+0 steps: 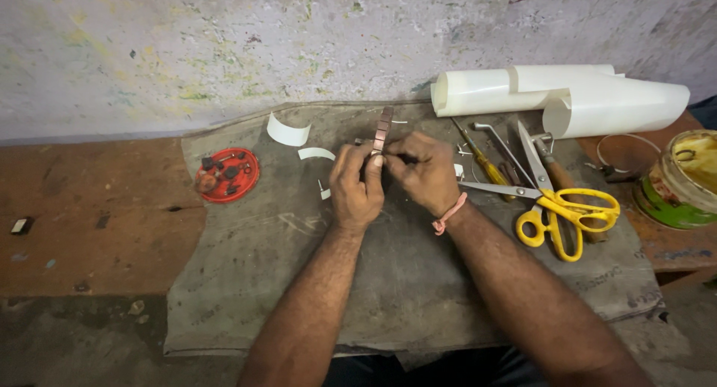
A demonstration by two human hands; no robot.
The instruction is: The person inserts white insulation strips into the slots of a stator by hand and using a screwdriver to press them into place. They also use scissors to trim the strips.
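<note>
My left hand (357, 184) and my right hand (423, 170) meet at the middle of a grey cloth mat (299, 282). Together they pinch a narrow brown segmented strip (382, 130) that stands up and away from the fingers. A thin dark tool tip (408, 159) shows between my right fingers. A pink thread band circles my right wrist. Small curved white paper cut-offs (288, 131) lie just left of the hands.
A red lid (228, 175) with small dark parts sits left on the mat. Yellow-handled scissors (556, 208), screwdrivers (484, 161) and metal tools lie right. White paper rolls (567, 96) rest by the wall. A dirty paint tin (681, 179) stands far right.
</note>
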